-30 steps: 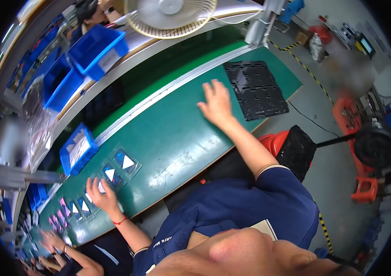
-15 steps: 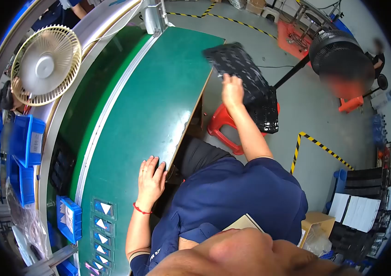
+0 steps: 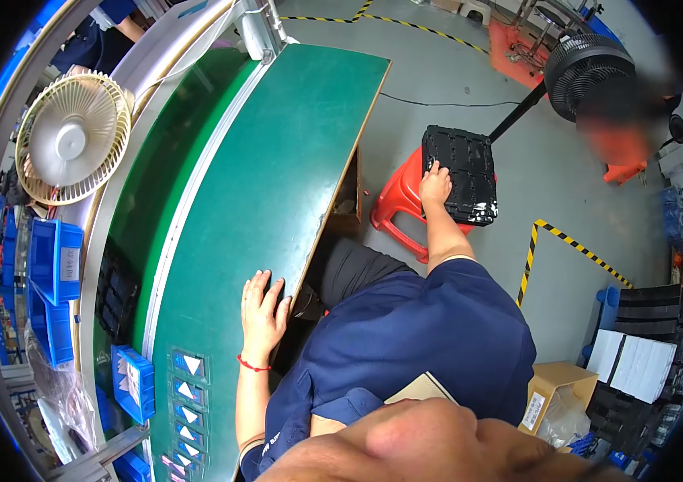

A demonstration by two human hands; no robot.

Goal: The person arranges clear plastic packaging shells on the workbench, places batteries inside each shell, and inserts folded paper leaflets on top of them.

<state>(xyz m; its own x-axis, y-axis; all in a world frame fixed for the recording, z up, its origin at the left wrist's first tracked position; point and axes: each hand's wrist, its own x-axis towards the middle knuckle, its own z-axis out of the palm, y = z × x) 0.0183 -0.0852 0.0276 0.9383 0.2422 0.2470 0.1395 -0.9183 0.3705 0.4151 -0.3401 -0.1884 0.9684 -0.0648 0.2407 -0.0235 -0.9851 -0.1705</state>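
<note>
My left hand [image 3: 263, 315] lies flat on the green table [image 3: 277, 153] near its front edge, fingers spread and holding nothing. My right hand [image 3: 436, 186] is at the left side of a black tray [image 3: 470, 165], which rests on a red stool [image 3: 399, 205]. The fingers of my right hand are on the tray's edge; the thumb is partly hidden. Several clear packs with white triangles, one of them a pack [image 3: 190, 365], form a line on the table at the lower left, beyond my left hand.
Blue bins [image 3: 55, 261] and a cream fan [image 3: 72, 140] stand along the left shelf. A small blue box [image 3: 132, 384] holds pale pieces. A black fan [image 3: 586, 76] stands beyond the stool. A cardboard box [image 3: 558, 394] is at the lower right.
The black tray has gone from the table to the stool, carried by my right hand. My left hand came to rest on the table edge. The view has turned right.
</note>
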